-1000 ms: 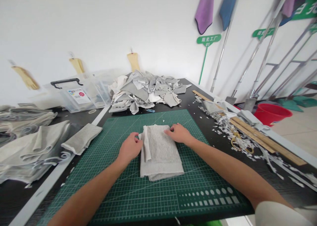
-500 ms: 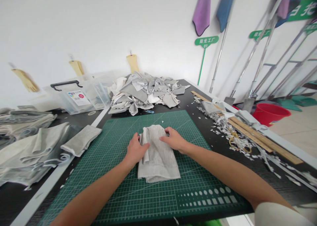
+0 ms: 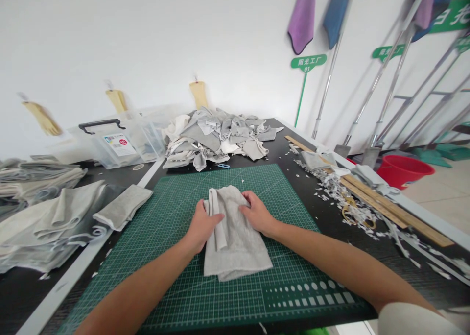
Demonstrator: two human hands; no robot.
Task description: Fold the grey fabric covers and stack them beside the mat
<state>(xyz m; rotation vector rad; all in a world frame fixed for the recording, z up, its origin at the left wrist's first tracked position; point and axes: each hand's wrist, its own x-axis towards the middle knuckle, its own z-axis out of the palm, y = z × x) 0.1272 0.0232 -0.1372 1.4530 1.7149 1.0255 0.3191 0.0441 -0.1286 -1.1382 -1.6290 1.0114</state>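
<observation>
Over the green cutting mat [image 3: 161, 286] I hold a light grey piece of fabric [image 3: 238, 242], partly folded, with a narrow fold along its left side. My left hand [image 3: 203, 225] is closed on its left edge, thumb on top and fingers tucked behind. At the upper right edge, my right hand [image 3: 257, 213] grips the cloth the same way, with its thumb on the front. The fabric's lower end hangs towards me, and its underside is hidden.
Folded grey fabric pieces [image 3: 73, 212] are stacked at the left, with one overlapping the mat. Behind lie a clear plastic box [image 3: 127, 146], a heap of grey scraps [image 3: 220, 134] and a blue clip [image 3: 223, 166]. Wooden rulers [image 3: 396, 210], gold-handled scissors [image 3: 348, 215] and shredded trimmings lie right.
Both hands have kept hold of the fabric and drawn its top edges up slightly. Its lower edge has shifted a little towards me and to the right.
</observation>
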